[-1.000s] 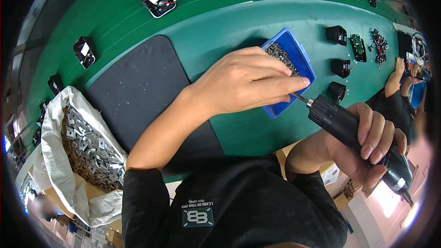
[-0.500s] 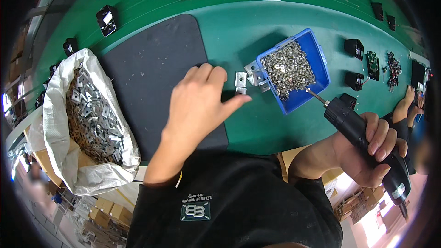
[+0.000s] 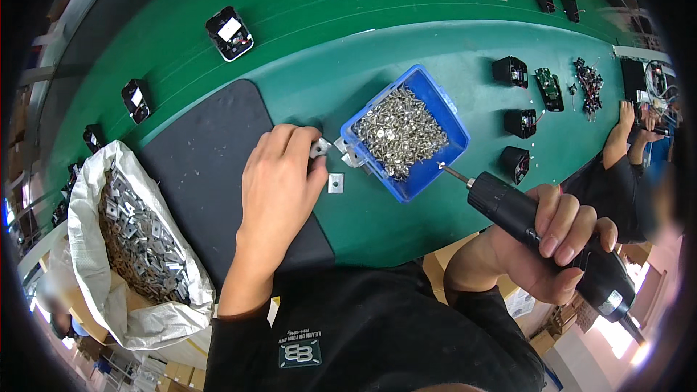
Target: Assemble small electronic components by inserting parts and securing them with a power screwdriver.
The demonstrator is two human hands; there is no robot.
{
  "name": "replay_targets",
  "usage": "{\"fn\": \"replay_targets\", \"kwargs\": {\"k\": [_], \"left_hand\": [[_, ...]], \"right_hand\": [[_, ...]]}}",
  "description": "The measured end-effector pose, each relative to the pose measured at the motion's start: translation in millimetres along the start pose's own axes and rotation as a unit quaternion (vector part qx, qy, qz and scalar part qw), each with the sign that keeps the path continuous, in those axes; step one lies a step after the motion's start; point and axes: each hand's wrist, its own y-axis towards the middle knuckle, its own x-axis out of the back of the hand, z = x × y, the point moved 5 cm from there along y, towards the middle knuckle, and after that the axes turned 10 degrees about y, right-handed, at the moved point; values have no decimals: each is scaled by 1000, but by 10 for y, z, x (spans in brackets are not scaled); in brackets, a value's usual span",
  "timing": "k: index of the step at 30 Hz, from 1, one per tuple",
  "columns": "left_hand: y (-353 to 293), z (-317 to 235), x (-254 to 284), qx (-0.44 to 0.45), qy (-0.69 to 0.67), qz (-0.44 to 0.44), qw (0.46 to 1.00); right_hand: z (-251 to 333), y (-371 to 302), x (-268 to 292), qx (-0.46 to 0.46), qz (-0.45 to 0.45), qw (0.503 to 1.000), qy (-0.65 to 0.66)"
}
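My left hand [image 3: 279, 174] pinches a small silver metal clip [image 3: 319, 147] between thumb and fingertips, above the right edge of the black mat. Another square metal clip [image 3: 335, 183] with a hole lies on the green table beside my thumb. A few more clips [image 3: 350, 152] sit against the near-left side of a blue bin [image 3: 455, 131]. Loose screws [image 3: 399, 131] heap up inside that bin. My right hand [image 3: 555, 247] grips a black electric screwdriver [image 3: 504, 207], its bit pointing left toward the bin. A screw [image 3: 441, 165] appears to sit on the bit's tip, near the bin's right wall.
On the left stands a white woven sack [image 3: 94, 247] full of metal clips, beside the black mat [image 3: 203, 152]. Black housings [image 3: 510, 72] and a circuit board [image 3: 549, 89] lie to the right. More housings [image 3: 229, 33] line the far belt. A co-worker's hands [image 3: 630, 131] are at far right.
My left hand has closed on a clip beside the bin. The screwdriver, in my right hand, keeps its place by the bin. The whole view has shifted, moving the bin leftward and lower in the picture.
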Motion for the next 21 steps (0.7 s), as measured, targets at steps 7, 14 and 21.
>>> {"fn": "replay_targets", "kwargs": {"k": [7,14,21], "left_hand": [[124,76,147,49,55,-33,997],[386,121,171,7,-1,27,1000],[716,78,16,-33,-46,-11,998]], "right_hand": [[-130,70,28,-17,-27,999,20],[-275,132,38,-10,-40,998,38],[-325,169,103,-13,-7,999,38]]}}
